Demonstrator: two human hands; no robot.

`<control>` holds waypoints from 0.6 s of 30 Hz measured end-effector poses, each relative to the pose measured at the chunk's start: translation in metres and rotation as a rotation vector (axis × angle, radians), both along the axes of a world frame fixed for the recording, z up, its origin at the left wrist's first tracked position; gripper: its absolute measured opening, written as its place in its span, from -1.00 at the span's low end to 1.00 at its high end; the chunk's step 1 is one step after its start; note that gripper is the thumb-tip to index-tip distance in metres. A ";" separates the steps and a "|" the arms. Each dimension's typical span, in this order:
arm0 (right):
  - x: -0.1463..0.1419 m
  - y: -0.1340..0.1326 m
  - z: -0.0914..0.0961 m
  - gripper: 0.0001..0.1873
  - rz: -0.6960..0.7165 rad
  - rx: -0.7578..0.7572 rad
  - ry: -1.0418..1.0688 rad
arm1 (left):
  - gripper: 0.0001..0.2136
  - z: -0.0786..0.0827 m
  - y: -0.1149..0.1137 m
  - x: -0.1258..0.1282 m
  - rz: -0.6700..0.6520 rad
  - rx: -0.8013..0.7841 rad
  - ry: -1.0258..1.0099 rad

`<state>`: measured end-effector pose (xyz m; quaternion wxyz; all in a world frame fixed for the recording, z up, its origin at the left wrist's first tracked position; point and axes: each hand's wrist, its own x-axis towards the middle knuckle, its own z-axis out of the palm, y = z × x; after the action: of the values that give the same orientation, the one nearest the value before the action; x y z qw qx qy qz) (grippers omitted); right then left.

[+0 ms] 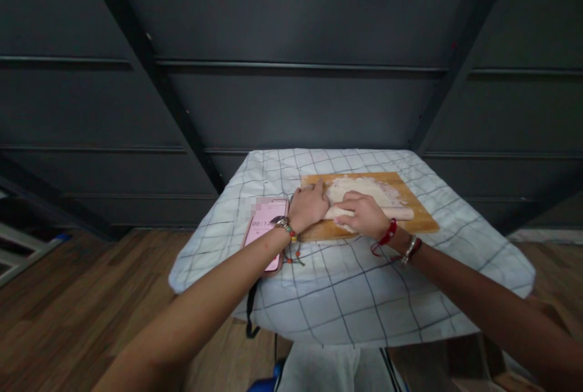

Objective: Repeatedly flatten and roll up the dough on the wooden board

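Observation:
A pale wooden rolling pin [403, 214] lies crosswise over the near part of a wooden board [421, 222]. Beyond it spreads a thin, uneven sheet of pale dough [359, 187], with whitish smears of dough or flour around it. My right hand [364, 215] is closed around the middle of the pin, thumb on the near side and fingers on the far side. At the pin's left end, my left hand [310, 207] is bent over it, one finger pointing forward; its other fingers are partly hidden. Both wrists wear bracelets.
Left of the board, a phone [264, 240] with a pink timer screen lies partly under my left wrist. A white checked cloth [337, 295] covers the small table. Dark metal panels [300, 107] stand behind it. Wooden flooring [127, 277] surrounds the table.

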<state>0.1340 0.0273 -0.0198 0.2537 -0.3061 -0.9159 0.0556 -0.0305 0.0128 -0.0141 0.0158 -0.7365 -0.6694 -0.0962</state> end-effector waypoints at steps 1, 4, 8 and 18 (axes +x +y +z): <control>0.000 -0.001 0.000 -0.84 0.002 -0.001 0.020 | -0.58 0.000 -0.001 0.000 0.002 -0.004 -0.011; 0.001 -0.002 -0.002 -0.87 -0.001 -0.010 0.082 | -0.58 -0.001 -0.002 -0.001 0.011 -0.012 -0.050; 0.001 -0.002 -0.004 -0.91 0.003 -0.009 0.136 | -0.57 0.000 -0.003 0.000 0.017 -0.020 -0.064; 0.001 -0.005 -0.007 -0.85 0.137 0.132 0.230 | -0.57 -0.002 -0.003 0.001 0.031 0.008 -0.054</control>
<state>0.1347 0.0226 -0.0267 0.3720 -0.2172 -0.9012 0.0472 -0.0298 0.0103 -0.0157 0.0025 -0.7230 -0.6806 -0.1185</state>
